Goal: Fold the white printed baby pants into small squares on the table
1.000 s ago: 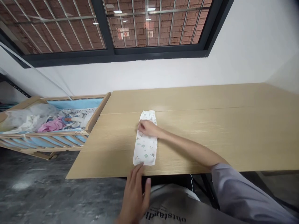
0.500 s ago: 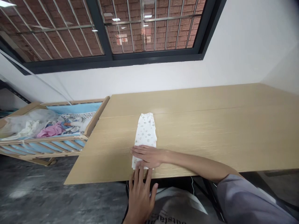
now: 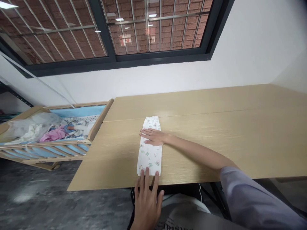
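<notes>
In the head view, a narrow white cotton baby garment with small green prints [image 3: 150,156], folded into a long strip, lies on the pale wood-grain table [image 3: 216,153] close to its near edge, its long axis running straight away from the person. The flat, open right hand [image 3: 153,136] lies across the strip's far half, fingers pointing left, not gripping. The open left hand [image 3: 146,199], nearer, sits below the table's near edge, fingertips on the strip's near end, holding nothing. A wooden cot with blue padding [image 3: 100,119] stands left of the table.

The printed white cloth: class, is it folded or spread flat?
Folded: the cloth is a long narrow strip with straight edges, the right hand resting on it.
</notes>
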{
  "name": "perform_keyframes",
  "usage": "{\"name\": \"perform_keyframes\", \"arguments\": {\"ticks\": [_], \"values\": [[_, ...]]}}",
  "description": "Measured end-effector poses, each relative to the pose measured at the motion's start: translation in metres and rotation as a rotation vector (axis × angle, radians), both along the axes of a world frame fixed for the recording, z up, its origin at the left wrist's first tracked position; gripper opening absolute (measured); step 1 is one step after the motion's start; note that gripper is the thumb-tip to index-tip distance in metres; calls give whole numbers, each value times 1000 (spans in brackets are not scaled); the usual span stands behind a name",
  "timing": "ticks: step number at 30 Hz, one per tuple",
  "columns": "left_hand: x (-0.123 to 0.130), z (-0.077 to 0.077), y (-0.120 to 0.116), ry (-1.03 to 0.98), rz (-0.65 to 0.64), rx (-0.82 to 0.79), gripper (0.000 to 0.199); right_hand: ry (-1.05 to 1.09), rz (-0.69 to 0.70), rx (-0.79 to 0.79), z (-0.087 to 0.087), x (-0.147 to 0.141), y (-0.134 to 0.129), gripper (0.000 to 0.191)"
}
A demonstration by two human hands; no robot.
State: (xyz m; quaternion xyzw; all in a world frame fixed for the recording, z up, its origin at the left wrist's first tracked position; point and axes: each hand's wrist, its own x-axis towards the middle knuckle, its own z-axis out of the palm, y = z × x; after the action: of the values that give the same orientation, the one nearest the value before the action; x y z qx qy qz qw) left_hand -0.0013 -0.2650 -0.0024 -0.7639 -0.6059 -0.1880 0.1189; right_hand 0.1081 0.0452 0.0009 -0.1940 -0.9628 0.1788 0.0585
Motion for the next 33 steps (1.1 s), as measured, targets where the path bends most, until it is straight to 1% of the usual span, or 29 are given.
{"name": "perform_keyframes", "arguments": {"ticks": [7, 10, 15, 18, 20, 22, 23, 25, 27, 29, 31, 33], "values": [[2, 0, 0, -98, -10, -17, 65, -44, -150, 29, -3, -1, 65, 73], [2, -1, -1, -100, -1, -28, 64, -32, -167, 37, -2, -2, 85, 74], [1, -3, -1, -90, -1, -34, 63, -18, -153, 48, 1, -4, 98, 74], [3, -3, -1, -168, 3, -49, 61, -32, -150, 40, 6, -6, 99, 73], [4, -2, 0, -238, 6, -61, 59, -13, -163, 21, 14, -8, 94, 73], [3, 1, 3, -317, 17, -71, 56, 49, -186, 16, 26, -9, 81, 73], [1, 4, 5, -358, 25, -72, 54, 96, -196, 22, 34, -8, 69, 73], [-6, 9, 11, -429, 25, -80, 50, 191, -207, 43, 51, -4, 37, 69], [-17, 13, 18, -481, 2, -91, 46, 242, -208, 49, 66, 6, -8, 58], [-30, 16, 24, -520, -26, -105, 42, 234, -207, 2, 75, 19, -59, 47], [-42, 17, 30, -531, -48, -120, 38, 201, -198, -33, 78, 34, -106, 42], [-51, 15, 35, -499, -79, -145, 36, 174, -121, -29, 75, 49, -144, 39]]}}
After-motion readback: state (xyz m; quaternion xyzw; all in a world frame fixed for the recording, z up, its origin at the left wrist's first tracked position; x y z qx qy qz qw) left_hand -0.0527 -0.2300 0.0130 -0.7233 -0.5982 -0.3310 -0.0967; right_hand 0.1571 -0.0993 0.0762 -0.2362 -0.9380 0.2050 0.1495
